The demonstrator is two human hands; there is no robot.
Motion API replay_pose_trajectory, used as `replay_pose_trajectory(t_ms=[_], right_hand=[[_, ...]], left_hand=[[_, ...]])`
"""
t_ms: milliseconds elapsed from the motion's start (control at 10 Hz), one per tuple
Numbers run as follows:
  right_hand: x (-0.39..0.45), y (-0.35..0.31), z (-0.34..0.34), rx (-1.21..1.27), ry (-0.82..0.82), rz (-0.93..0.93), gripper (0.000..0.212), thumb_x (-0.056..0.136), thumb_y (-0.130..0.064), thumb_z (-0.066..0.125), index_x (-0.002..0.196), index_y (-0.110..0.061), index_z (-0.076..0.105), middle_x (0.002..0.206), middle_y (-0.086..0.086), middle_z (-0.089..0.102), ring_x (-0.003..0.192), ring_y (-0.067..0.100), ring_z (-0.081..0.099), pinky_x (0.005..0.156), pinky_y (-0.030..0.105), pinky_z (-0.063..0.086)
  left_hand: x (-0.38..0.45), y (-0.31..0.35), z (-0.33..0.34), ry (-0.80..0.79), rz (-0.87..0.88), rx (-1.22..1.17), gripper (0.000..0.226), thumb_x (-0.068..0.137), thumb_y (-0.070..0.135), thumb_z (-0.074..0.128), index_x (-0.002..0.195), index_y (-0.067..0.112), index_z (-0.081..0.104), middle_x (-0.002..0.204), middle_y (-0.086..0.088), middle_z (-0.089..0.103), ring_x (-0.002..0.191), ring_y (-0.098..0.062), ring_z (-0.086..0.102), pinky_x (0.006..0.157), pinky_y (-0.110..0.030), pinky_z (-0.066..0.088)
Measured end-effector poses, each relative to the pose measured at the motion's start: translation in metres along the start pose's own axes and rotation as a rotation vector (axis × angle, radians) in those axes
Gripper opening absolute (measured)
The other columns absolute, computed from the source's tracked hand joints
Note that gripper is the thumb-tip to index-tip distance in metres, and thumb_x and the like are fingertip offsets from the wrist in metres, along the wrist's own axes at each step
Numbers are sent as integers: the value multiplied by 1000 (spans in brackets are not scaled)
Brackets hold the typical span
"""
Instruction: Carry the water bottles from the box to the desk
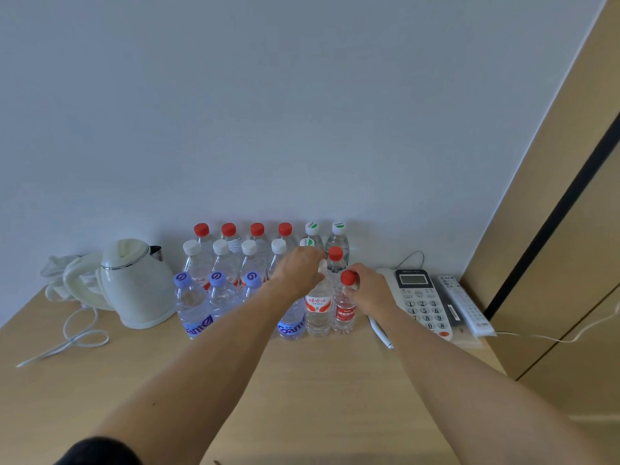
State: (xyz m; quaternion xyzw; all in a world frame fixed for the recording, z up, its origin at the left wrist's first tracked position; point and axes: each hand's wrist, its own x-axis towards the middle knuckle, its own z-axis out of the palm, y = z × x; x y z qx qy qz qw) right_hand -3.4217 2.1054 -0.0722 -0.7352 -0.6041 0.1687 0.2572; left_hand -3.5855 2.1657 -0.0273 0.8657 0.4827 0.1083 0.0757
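Wooden table (302,397) against a pale wall, carrying everything in view; the box named in the task is not in frame. Left on the table: white electric kettle (134,283) with its cord looped in front. Right: white desk phone (421,300), a remote control (464,302) just beside it. Between them stands the block of water bottles (235,263) in rows, all upright — red caps and two green-marked caps at the wall, white caps in the middle, purple caps in front. Step in hand looks like placing: two bottles being set at the right end of the front row. Left hand (300,273) is over the top of the white-label bottle (318,310), fingers curled down round its neck and cap, so that grip is closed on it. Right hand (369,290) pinches the neck just under the cap of the small red-label bottle (344,312), grip closed. Both bottles appear to stand on the table, touching each other (can't tell for sure the bases are fully down). Next move, as a judgement: check both sit flat, let go of the necks, lift hands straight up so no neighbours tip, then return to the box for more.
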Motion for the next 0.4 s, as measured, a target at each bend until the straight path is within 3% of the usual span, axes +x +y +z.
replay_pose_trajectory(t_ms=[400], right_hand=[[-8,-14,-5,11,-70,77,35,96,-10,50,130,-14,50,119,12,64,106,30,60,88,38,48]], left_hand=[[-9,-9,-5,88,47,-18,44,100,35,56,137,12,53,125,-8,61,113,-30,61,87,-40,51]])
